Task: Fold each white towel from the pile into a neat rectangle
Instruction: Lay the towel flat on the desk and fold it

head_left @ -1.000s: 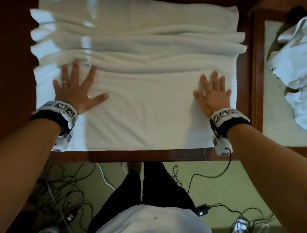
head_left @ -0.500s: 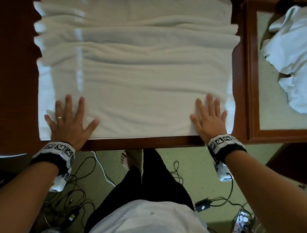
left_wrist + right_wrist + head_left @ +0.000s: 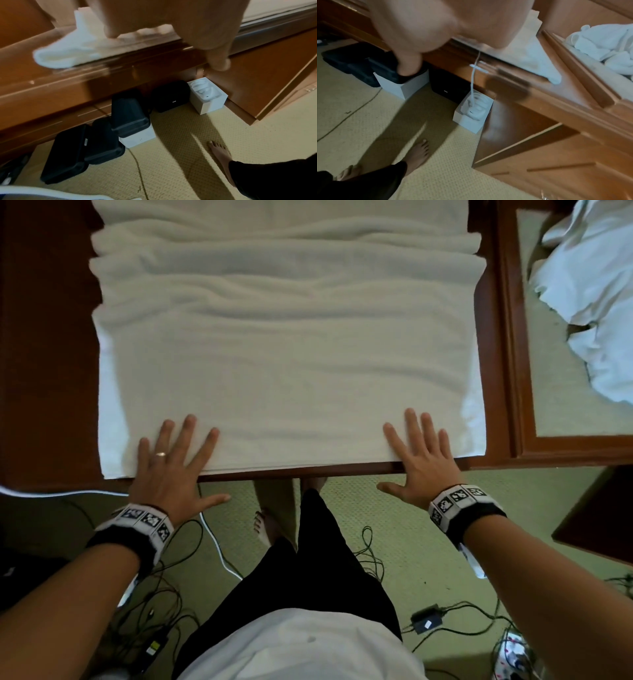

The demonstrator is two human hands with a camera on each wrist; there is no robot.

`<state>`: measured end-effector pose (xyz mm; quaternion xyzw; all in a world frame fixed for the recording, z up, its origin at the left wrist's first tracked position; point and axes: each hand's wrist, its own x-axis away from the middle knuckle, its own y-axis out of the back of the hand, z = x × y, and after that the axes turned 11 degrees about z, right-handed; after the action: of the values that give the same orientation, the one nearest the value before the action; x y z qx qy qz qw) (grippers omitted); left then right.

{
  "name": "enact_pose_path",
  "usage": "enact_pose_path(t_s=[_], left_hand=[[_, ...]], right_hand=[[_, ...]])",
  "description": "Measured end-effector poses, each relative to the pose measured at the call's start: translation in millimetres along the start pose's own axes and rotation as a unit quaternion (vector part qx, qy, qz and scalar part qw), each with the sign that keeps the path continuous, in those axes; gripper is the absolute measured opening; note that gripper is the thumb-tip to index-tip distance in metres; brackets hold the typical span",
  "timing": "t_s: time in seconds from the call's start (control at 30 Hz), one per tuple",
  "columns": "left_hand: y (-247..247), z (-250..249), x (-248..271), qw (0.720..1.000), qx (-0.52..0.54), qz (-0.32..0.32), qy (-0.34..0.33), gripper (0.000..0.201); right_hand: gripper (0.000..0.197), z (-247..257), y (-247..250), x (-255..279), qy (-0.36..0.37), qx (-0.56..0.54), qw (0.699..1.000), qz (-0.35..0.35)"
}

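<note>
A large white towel (image 3: pixel 287 371) lies spread on the dark wooden table (image 3: pixel 44 371), its far half rippled, its near half smooth. My left hand (image 3: pixel 171 460) lies flat with spread fingers on the towel's near left edge, thumb hanging past the table edge. My right hand (image 3: pixel 421 453) lies flat on the near right edge, thumb also off the table. In the left wrist view the towel's near left corner (image 3: pixel 68 51) shows on the table edge. The towel's near right corner (image 3: pixel 554 79) appears in the right wrist view.
A heap of crumpled white towels (image 3: pixel 596 285) lies on a wood-framed surface (image 3: pixel 513 337) to the right. Under the table stand black cases (image 3: pixel 128 112) and white boxes (image 3: pixel 207 97). Cables (image 3: pixel 164 594) trail over the green carpet by my bare feet.
Both flat hands have slid toward me down the towel, from its middle to its near edge, smoothing the near half. The thumbs now hang off the table edge.
</note>
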<state>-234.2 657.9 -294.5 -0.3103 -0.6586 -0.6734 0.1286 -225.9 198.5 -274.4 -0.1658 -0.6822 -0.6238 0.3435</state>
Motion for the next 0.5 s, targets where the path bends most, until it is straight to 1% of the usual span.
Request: enact_pose_path(t_s=[0.03, 0.1, 0.17, 0.23, 0.3, 0.33, 0.4, 0.47, 0.5], left_hand=[[1.9, -4.3, -2.9, 1.000, -0.002, -0.001, 0.003, 0.120], [3.5, -11.8, -2.1, 1.000, -0.007, -0.012, 0.015, 0.110], [-0.5, -16.8, 8.6, 0.999, -0.011, -0.038, 0.016, 0.098], [-7.7, -16.2, 22.3, 0.998, -0.011, -0.058, 0.009, 0.094], [-8.5, -9.1, 32.1, 0.998, -0.015, -0.053, -0.008, 0.094], [-4.8, -5.1, 33.7, 0.998, -0.020, -0.056, -0.018, 0.089], [5.3, 2.4, 32.3, 0.998, -0.025, -0.060, -0.014, 0.069], [30.8, 4.4, 29.5, 0.998, 0.000, -0.055, 0.009, 0.044], [44.9, 2.3, 29.6, 0.999, 0.016, -0.035, 0.032, 0.033]], right_hand=[[0.115, 3.9, -4.7, -1.6, -0.015, 0.003, 1.000, -0.001], [0.108, 9.6, -15.3, -0.4, -0.038, -0.015, 0.999, -0.033], [0.095, 10.5, -25.2, 9.1, -0.039, -0.008, 0.995, -0.088], [0.078, 7.2, -28.8, 19.8, -0.011, -0.015, 0.988, -0.153], [0.059, -1.0, -23.5, 24.0, 0.013, -0.011, 0.979, -0.204], [0.052, -6.2, -16.9, 23.3, 0.011, -0.002, 0.977, -0.211], [0.041, -13.4, 4.3, 22.0, -0.020, 0.007, 0.984, -0.178], [0.031, -16.1, 28.0, 23.0, -0.073, 0.012, 0.991, -0.114], [0.024, -14.9, 37.5, 24.9, -0.099, 0.021, 0.992, -0.076]])
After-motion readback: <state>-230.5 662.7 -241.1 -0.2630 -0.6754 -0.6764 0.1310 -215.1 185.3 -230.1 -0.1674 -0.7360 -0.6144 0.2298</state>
